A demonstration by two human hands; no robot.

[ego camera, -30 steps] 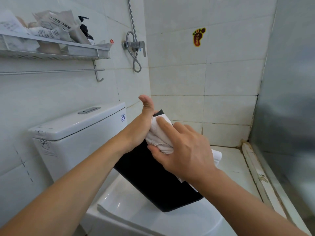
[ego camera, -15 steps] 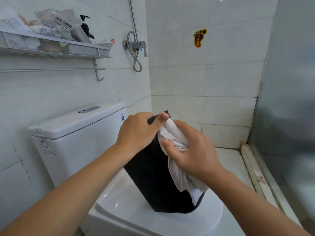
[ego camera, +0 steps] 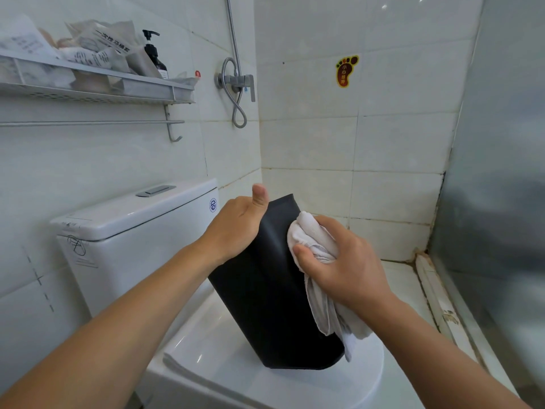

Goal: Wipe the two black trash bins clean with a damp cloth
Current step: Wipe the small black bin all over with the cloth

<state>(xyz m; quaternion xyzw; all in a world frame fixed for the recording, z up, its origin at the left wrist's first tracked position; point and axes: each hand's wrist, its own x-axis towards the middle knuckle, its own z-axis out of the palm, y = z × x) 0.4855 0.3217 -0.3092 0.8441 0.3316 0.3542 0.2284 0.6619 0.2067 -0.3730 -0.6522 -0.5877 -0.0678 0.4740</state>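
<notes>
One black trash bin [ego camera: 265, 290] stands tilted on the closed white toilet lid [ego camera: 224, 358], its top leaning toward the cistern [ego camera: 132, 231] and its base resting on the lid, in the one head view I have. My left hand [ego camera: 236, 228] grips the bin's upper left edge, thumb raised above the rim and the other fingers wrapped out of sight behind the wall. My right hand [ego camera: 342, 261] is clamped on one bunched white cloth [ego camera: 309, 240], fingers curled round it and pressing the wad against the bin's near face just below the rim; the cloth's loose tail hangs down the bin's right side to the lid. I can count only one bin from here.

On the left wall, one white shelf [ego camera: 97, 87] carries several paper packets, too crumpled together to count, and one dark pump bottle [ego camera: 154, 57]. One rail [ego camera: 88, 123] with one hook runs beneath it. One shower valve [ego camera: 236, 82] with a looped hose sits near the corner, and one foot-shaped warning sticker [ego camera: 345, 70] marks the tiled back wall. A frosted glass panel [ego camera: 501, 172] closes the right side.
</notes>
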